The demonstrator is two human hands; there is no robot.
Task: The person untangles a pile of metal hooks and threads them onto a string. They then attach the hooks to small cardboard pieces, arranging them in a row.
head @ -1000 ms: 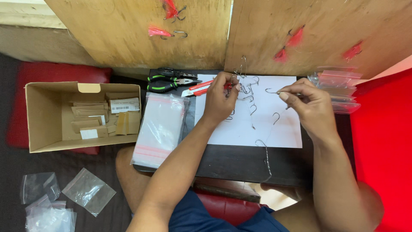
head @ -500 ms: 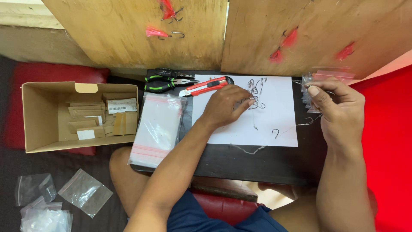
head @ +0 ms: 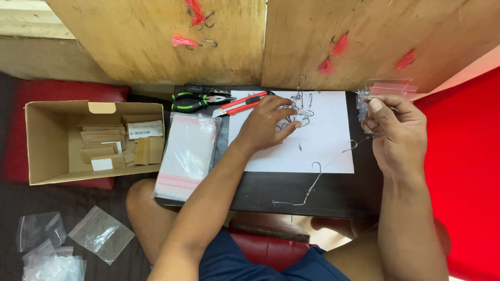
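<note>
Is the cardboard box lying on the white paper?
No, the cardboard box sits on the floor far left of the white paper, with a stack of clear bags between them.

Two plywood boards [head: 156, 41] lean upright at the far side, a narrow gap between them. Small dark low table [head: 333, 192] in the middle. Red cushion [head: 67, 93] far left, red fabric surface [head: 463, 171] right. Dark floor [head: 15, 208] near left. Even light.
</note>
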